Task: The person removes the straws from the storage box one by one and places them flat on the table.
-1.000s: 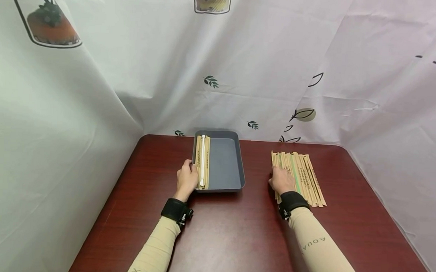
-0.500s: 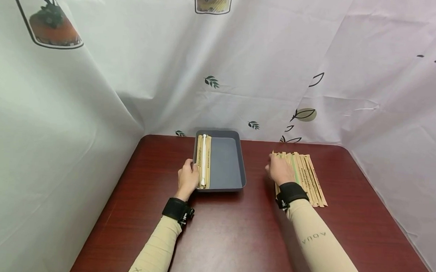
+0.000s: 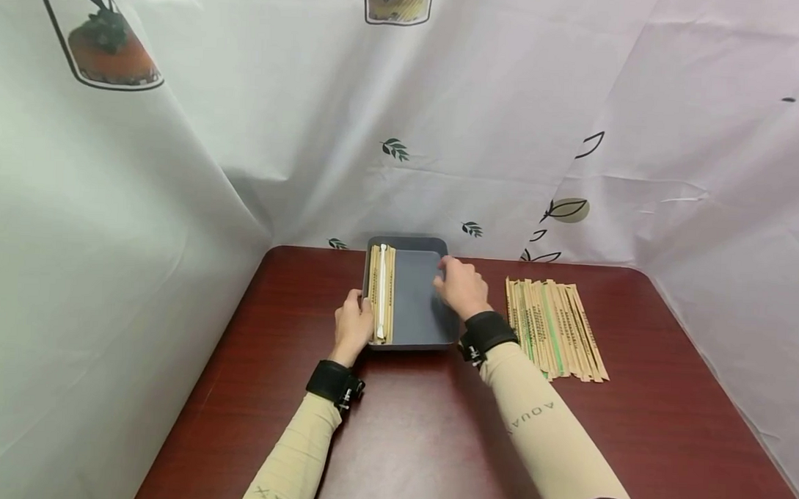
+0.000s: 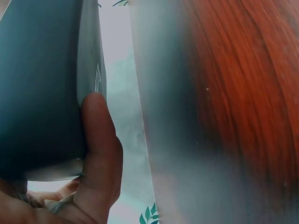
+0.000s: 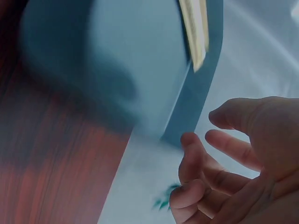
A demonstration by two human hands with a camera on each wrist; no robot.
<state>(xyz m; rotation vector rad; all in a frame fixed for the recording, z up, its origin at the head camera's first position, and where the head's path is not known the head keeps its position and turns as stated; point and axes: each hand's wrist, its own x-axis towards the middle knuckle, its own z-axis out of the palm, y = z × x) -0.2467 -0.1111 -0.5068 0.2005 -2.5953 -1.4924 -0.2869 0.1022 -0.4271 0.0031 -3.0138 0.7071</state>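
Note:
A grey rectangular tray lies at the back middle of the table. Along its left side are several slim sticks in brown paper wrappers, perhaps straws, with a white one on top. My left hand grips the tray's left rim near the front corner; one finger lies along the outer wall in the left wrist view. Over the tray's right rim hovers my right hand. In the right wrist view its fingers are loosely bent, with nothing visible between them.
To the right, a flat row of brown-wrapped sticks lies side by side, a few marked green. The dark red table ends at a white printed curtain behind and on both sides.
My right hand has left the row of wrapped sticks and moved left to the tray's right rim, uncovering the row's left end. The left hand keeps its place on the tray.

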